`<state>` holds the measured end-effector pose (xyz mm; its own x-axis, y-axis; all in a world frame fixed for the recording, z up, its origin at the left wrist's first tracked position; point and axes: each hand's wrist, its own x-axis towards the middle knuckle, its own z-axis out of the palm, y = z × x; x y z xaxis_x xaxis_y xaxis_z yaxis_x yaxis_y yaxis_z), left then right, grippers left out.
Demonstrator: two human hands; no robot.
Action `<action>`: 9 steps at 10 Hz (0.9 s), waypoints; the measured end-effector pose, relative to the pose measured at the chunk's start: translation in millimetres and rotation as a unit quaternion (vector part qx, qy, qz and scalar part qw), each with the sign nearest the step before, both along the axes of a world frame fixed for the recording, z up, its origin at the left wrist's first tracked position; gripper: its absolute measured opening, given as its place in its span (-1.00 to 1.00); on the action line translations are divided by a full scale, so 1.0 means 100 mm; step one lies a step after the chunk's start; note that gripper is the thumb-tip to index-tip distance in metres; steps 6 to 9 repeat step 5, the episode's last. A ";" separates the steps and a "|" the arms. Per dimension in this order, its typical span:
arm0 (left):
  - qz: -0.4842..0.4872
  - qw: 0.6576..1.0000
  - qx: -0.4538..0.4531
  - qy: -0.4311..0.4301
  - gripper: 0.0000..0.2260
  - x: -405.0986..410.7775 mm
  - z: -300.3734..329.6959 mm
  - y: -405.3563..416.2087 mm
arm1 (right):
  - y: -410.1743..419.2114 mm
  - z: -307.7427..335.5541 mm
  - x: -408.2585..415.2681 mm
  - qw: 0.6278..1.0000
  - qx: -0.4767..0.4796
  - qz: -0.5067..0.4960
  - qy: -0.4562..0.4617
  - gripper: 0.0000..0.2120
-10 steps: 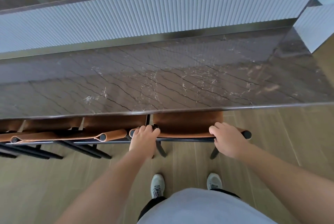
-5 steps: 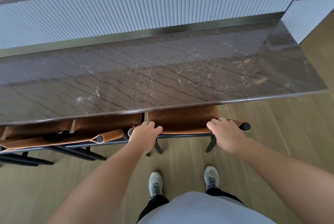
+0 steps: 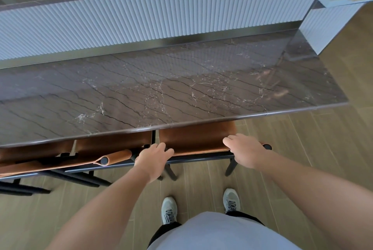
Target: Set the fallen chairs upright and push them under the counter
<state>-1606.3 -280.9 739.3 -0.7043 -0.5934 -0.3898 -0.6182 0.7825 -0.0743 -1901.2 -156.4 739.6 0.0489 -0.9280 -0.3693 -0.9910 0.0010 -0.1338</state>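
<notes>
Both the left hand and right hand grip the chair backrest.

My arms are bare to above the elbows, and I wear a light grey top, dark trousers and pale grey laced trainers.

The left hand and right hand sit on the 2 ends of the backrest of a chair, its seat tucked under the counter just beyond them. Left of the left hand, a second chair stands close beside it. Below the hands, 2 shoes stand on the floor.
</notes>
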 end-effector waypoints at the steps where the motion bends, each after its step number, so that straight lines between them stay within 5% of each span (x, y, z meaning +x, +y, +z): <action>1: -0.004 1.000 -0.001 0.005 -0.62 0.01 0.01 0.03 | 0.02 -0.02 0.00 1.000 0.003 0.015 0.004 -0.73; 3: 0.055 0.994 0.051 0.075 -0.78 0.04 0.02 0.03 | -0.01 -0.02 -0.03 0.997 0.064 0.003 -0.033 -0.88; 4: 0.141 0.973 0.100 0.151 -0.63 0.07 0.06 0.08 | -0.10 0.06 0.00 0.989 0.116 -0.018 -0.095 -0.92; 5: 0.246 0.916 0.142 0.285 -0.61 0.05 0.22 0.11 | -0.19 0.15 0.10 0.977 0.044 -0.059 -0.199 -0.86; 9: 0.246 0.916 0.142 0.285 -0.61 0.05 0.22 0.11 | -0.19 0.15 0.10 0.977 0.044 -0.059 -0.199 -0.86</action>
